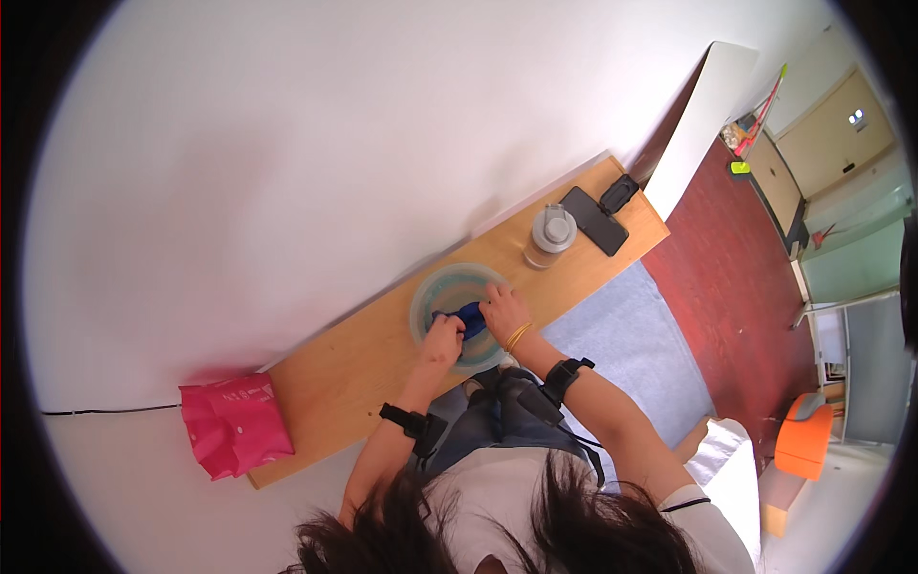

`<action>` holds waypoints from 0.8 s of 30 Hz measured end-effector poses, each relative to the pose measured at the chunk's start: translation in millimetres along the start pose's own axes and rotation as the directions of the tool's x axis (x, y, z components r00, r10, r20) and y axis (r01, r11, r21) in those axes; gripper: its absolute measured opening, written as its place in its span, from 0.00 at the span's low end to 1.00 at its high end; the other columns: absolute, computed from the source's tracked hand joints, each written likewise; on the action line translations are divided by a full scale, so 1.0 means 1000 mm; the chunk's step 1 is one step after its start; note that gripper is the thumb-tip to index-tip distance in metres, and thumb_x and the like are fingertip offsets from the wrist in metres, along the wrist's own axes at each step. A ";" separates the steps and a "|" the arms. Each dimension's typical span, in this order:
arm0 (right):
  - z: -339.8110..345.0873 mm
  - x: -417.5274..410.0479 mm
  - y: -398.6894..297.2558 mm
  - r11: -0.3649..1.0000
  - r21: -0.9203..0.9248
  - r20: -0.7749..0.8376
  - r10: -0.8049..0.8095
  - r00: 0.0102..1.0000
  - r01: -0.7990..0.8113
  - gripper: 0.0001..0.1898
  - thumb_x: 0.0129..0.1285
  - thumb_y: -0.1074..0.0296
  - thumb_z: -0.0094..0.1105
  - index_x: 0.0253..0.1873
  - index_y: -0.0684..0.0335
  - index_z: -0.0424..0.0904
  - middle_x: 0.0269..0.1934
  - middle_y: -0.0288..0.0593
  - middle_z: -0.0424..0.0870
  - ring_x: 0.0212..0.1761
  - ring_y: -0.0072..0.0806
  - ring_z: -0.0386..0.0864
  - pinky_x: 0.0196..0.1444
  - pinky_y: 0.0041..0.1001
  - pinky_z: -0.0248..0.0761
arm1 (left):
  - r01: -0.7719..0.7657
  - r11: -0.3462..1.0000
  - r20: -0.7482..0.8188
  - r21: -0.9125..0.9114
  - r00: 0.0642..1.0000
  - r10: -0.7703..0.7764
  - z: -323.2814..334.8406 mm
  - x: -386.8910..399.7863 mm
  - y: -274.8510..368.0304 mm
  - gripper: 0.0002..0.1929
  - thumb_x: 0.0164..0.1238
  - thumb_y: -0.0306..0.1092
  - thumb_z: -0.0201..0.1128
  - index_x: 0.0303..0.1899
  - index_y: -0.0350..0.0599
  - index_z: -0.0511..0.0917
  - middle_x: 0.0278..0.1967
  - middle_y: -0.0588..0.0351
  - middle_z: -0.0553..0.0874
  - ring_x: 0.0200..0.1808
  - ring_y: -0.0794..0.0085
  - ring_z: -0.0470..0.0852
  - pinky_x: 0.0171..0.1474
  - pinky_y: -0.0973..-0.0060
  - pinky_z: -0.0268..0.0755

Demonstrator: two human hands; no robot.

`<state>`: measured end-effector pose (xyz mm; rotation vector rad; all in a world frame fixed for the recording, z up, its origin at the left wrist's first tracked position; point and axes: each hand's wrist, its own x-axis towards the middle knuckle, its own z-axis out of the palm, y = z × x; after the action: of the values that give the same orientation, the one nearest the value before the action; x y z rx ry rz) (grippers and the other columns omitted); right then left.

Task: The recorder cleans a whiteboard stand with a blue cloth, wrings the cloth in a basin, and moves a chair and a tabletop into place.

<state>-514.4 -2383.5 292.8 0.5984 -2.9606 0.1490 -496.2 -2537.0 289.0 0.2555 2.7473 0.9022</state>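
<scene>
A round translucent plastic basin (419, 298) stands on a narrow wooden table (344, 362), and it seems to hold water. Inside it, a dark blue cloth (470, 318) is stretched between my two hands. My left hand (443, 343) grips the cloth's left part over the basin's middle. At the cloth's right end, my right hand (504, 312) has its fingers closed on the fabric near the basin's right side. Part of the cloth is hidden beneath my fingers.
Right of the basin stands a clear bottle with a grey lid (551, 237). Beyond it lie a black smartphone (595, 221) and a small black device (620, 192). A pink plastic bag (237, 427) sits at the table's left end. A white wall (287, 179) runs behind the table.
</scene>
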 end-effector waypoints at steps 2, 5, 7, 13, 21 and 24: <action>0.008 -0.001 -0.004 0.999 -0.025 0.028 -0.030 0.999 0.031 0.05 0.48 0.65 0.49 0.27 0.55 0.75 0.32 0.38 0.70 0.41 0.31 0.66 0.38 0.28 0.61 | 0.045 0.996 0.148 -0.079 0.988 -0.033 0.012 0.001 -0.010 0.13 0.49 0.25 0.56 0.40 0.39 0.74 0.35 0.44 0.76 0.41 0.52 0.73 0.47 0.66 0.65; 0.023 -0.003 -0.010 0.990 -0.080 0.080 -0.113 0.990 0.120 0.06 0.49 0.66 0.47 0.27 0.56 0.74 0.30 0.38 0.71 0.40 0.31 0.66 0.39 0.28 0.59 | 0.032 0.999 0.125 -0.028 0.992 -0.028 0.029 0.005 -0.027 0.11 0.51 0.28 0.55 0.38 0.40 0.76 0.35 0.44 0.77 0.41 0.53 0.74 0.47 0.67 0.65; 0.027 -0.003 -0.012 0.978 -0.109 0.107 -0.166 0.980 0.178 0.06 0.49 0.66 0.46 0.27 0.57 0.74 0.29 0.38 0.72 0.40 0.31 0.66 0.40 0.29 0.59 | 0.011 0.999 0.155 0.040 0.988 -0.017 0.033 0.009 -0.030 0.12 0.52 0.32 0.54 0.39 0.39 0.76 0.37 0.42 0.77 0.42 0.53 0.74 0.46 0.68 0.66; -0.010 0.005 0.001 0.999 0.016 0.115 -0.038 0.993 0.037 0.06 0.48 0.68 0.49 0.33 0.56 0.72 0.31 0.39 0.75 0.39 0.32 0.68 0.41 0.30 0.58 | 0.708 0.371 0.587 -0.601 0.706 -0.396 -0.004 0.006 -0.006 0.24 0.63 0.52 0.43 0.43 0.38 0.71 0.42 0.45 0.77 0.40 0.57 0.78 0.43 0.64 0.70; -0.064 -0.003 -0.007 0.669 0.742 0.125 -0.205 0.971 0.046 0.18 0.46 0.73 0.56 0.46 0.57 0.69 0.35 0.44 0.73 0.40 0.42 0.72 0.41 0.33 0.66 | 0.720 -0.214 0.735 -0.660 0.678 0.013 -0.010 0.008 -0.014 0.33 0.57 0.65 0.39 0.47 0.41 0.67 0.41 0.49 0.76 0.42 0.62 0.76 0.44 0.64 0.70; -0.069 -0.014 -0.014 0.609 0.792 0.164 -0.260 0.952 0.031 0.19 0.46 0.75 0.54 0.48 0.57 0.69 0.39 0.45 0.73 0.41 0.42 0.72 0.44 0.31 0.66 | 0.642 -0.256 0.664 -0.722 0.748 0.004 -0.004 0.010 -0.015 0.28 0.57 0.60 0.46 0.46 0.44 0.68 0.40 0.51 0.76 0.42 0.64 0.75 0.45 0.62 0.69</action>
<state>-489.6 -2382.3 360.1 1.0074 -2.9353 1.5322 -507.9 -2548.8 282.1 -0.5871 0.7633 2.0518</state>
